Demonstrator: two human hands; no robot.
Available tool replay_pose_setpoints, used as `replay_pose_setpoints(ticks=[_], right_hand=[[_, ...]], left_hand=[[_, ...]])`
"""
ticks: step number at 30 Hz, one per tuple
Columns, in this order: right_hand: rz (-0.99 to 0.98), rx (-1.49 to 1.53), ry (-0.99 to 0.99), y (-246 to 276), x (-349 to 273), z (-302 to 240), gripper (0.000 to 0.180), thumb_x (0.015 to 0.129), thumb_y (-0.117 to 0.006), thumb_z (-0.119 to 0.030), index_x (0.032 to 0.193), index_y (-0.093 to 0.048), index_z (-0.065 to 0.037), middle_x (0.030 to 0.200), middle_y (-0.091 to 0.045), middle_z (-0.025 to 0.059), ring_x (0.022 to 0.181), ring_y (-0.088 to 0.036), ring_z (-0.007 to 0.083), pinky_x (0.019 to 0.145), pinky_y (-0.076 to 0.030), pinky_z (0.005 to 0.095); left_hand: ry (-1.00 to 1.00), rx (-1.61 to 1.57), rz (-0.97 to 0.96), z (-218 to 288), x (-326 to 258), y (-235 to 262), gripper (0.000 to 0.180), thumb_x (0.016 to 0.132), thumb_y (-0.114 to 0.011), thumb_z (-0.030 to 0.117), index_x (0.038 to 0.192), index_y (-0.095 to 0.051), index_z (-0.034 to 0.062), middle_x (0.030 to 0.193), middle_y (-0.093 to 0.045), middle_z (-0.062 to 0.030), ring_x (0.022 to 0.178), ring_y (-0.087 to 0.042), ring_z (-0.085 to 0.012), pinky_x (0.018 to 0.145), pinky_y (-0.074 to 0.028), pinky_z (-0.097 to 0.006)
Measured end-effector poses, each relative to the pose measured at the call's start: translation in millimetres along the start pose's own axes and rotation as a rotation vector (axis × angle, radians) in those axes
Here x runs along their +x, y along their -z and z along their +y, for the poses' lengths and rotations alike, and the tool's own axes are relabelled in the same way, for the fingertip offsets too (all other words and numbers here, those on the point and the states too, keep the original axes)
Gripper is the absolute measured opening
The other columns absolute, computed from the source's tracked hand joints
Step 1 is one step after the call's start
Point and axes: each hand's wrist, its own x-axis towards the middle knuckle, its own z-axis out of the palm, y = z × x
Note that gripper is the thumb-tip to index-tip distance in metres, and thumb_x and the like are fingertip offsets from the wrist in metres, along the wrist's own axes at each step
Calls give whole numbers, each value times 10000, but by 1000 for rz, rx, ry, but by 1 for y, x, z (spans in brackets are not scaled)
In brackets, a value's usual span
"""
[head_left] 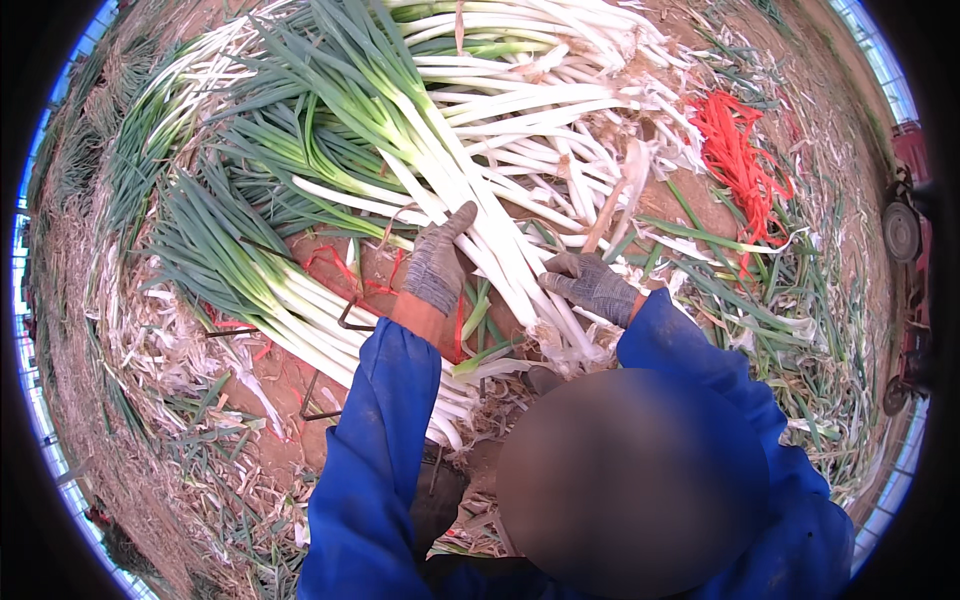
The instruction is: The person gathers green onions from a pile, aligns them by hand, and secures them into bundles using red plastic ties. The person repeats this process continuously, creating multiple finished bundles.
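Note:
A bunch of long green onions (495, 240) slants across the middle, green leaves toward the far left and white root ends near me. My left hand (437, 262), in a grey knit glove, is closed around the left side of the white stalks. On their right side, lower down, my right hand (592, 285) in a matching glove has its fingers curled on the stalks near the roots. Under its palm the grip is partly hidden. To the left, another bundle of green onions (290, 300) lies across a bent metal rod frame (350, 318).
A large heap of green onions (540, 115) lies beyond my hands. Red plastic strips (740, 160) are piled at the right, and more red strip (340, 262) runs beneath the stalks. Peeled leaves and skins (790, 330) litter the soil. A wheeled red vehicle (905, 225) stands at the right edge.

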Motion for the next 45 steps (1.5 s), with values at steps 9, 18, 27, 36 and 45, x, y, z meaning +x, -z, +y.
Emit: replay_pose_setpoints(ticks=[9,18,27,36,45], right_hand=[[144,106,28,5,-10,-1,581,915,-595,-469,1251,-575,4,1084,-668,169,1009,-643,246,879,-496,357],[-6,-73,-17,26,19,-36,559,853,-645,-455,1209,-617,-26,1027,-672,188,960,-637,266,870,-471,372],[10,-21,78,12,-11,-65,485,872,-604,-368,1160,-603,23,1000,-662,217,932,-638,268,845,-473,367],[-199,152,27,-11,-92,14,560,890,-616,-470,1239,-575,-34,1139,-630,173,1093,-578,206,944,-445,349],[-81,488,58,11,-83,-28,351,967,-538,-344,1118,-555,-28,755,-608,39,712,-581,139,687,-474,297]], left_hand=[[5,-123,-200,9,-5,0,412,900,-613,143,1258,-503,-27,1203,-602,-185,1101,-589,-344,989,-463,-492],[-8,-215,-304,12,-21,-1,462,870,-644,169,1281,-501,14,1276,-568,-148,1177,-545,-329,1045,-406,-501],[70,-311,10,-32,-18,-6,330,866,-704,125,1156,-591,15,1060,-659,-125,945,-647,-275,851,-559,-413],[129,-258,-101,-32,-30,-4,357,875,-667,117,1205,-570,19,1142,-636,-144,1069,-604,-319,962,-480,-516],[52,-213,-232,-37,-48,-39,554,849,-737,235,1270,-471,-9,1115,-613,-141,1025,-607,-308,931,-515,-473]])
